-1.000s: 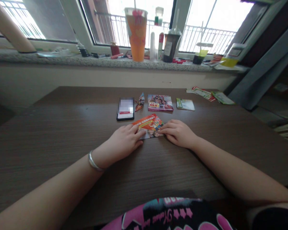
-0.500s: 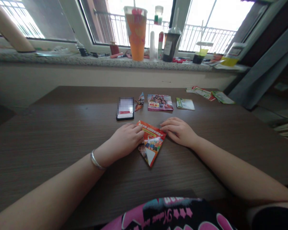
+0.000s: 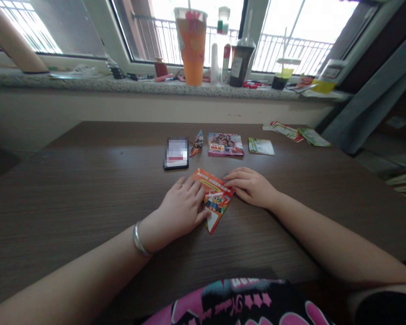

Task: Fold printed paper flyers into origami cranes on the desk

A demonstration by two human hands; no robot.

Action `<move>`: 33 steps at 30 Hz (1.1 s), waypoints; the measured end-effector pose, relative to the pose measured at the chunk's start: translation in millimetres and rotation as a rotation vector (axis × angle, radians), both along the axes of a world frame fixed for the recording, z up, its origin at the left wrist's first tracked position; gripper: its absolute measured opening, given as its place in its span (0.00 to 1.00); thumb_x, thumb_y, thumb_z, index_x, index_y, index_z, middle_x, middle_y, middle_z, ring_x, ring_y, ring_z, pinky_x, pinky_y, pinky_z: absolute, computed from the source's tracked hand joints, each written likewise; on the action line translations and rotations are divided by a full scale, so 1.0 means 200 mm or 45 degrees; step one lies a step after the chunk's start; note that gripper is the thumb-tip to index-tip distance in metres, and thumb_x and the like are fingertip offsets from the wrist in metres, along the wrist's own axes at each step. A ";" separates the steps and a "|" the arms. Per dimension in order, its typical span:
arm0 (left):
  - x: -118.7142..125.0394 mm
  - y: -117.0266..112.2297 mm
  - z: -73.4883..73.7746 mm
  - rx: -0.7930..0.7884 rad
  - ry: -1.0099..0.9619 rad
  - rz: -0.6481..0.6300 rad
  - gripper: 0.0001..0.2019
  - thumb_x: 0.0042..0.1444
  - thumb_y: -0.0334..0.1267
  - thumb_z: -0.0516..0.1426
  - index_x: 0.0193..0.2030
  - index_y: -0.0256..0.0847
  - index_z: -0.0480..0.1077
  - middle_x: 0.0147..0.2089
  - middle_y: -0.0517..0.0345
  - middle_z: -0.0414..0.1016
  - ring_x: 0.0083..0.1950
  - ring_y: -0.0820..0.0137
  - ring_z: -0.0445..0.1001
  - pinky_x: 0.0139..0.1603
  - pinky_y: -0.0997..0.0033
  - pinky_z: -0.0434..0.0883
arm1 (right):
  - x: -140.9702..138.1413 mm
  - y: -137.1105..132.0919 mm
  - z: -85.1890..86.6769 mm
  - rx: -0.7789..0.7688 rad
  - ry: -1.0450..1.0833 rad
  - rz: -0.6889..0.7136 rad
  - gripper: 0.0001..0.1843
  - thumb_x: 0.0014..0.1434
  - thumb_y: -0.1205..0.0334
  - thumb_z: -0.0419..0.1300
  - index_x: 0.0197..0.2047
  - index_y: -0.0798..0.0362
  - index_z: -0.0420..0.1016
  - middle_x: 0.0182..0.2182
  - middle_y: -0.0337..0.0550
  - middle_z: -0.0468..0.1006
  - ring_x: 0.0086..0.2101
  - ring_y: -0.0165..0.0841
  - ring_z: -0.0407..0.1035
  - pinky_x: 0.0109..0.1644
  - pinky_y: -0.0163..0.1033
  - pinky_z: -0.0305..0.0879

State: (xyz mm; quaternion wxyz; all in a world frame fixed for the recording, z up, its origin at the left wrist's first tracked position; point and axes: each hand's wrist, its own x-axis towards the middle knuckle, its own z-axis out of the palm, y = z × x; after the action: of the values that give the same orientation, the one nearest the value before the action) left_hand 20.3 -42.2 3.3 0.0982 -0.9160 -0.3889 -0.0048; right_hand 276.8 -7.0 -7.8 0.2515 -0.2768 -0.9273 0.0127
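Observation:
A colourful printed leaflet, folded into a triangle (image 3: 215, 198), lies on the brown wooden table (image 3: 88, 180) in front of me. My left hand (image 3: 181, 210), with a silver bangle on the wrist, lies flat on the leaflet's left edge with fingers stretched out and pressing down. My right hand (image 3: 252, 186) rests at the leaflet's upper right corner, its fingertips pressing on that corner.
Behind the leaflet lie a phone (image 3: 176, 153), a small folded paper shape (image 3: 197, 143), another leaflet (image 3: 225, 144) and a green card (image 3: 261, 146). More leaflets (image 3: 296, 133) lie at the far right. Cups and bottles, one a tall orange cup (image 3: 191, 45), stand on the windowsill.
The leaflet went from a flatter fold to a triangle pointing toward me. My left hand then slid down over its left edge; my right hand stayed at the upper right corner.

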 end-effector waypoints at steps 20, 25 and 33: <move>-0.07 0.09 -0.09 -0.201 -0.077 0.022 0.35 0.65 0.56 0.41 0.71 0.35 0.46 0.73 0.45 0.46 0.73 0.55 0.44 0.70 0.52 0.44 | 0.01 -0.01 -0.01 -0.038 -0.068 0.041 0.13 0.61 0.65 0.55 0.47 0.51 0.76 0.49 0.46 0.77 0.50 0.37 0.69 0.57 0.50 0.66; -0.07 0.13 -0.09 -0.319 -0.104 -0.016 0.35 0.65 0.55 0.45 0.71 0.34 0.46 0.73 0.44 0.46 0.73 0.55 0.44 0.70 0.53 0.47 | 0.02 -0.01 0.00 -0.106 -0.135 0.117 0.19 0.57 0.58 0.60 0.52 0.52 0.74 0.52 0.47 0.75 0.53 0.39 0.66 0.60 0.50 0.62; -0.07 0.17 -0.08 -0.127 -0.339 -0.096 0.16 0.64 0.42 0.51 0.57 0.45 0.68 0.55 0.51 0.70 0.56 0.59 0.67 0.63 0.48 0.58 | 0.02 -0.01 -0.01 -0.100 -0.216 0.097 0.24 0.57 0.53 0.60 0.55 0.52 0.73 0.56 0.49 0.72 0.55 0.42 0.63 0.60 0.51 0.61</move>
State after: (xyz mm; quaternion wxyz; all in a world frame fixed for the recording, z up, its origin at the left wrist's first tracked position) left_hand 7.0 -7.3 -12.0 -0.0001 -0.9250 -0.3635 -0.1105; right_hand 281.2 -9.1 -10.0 0.1602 -0.2512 -0.9540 0.0351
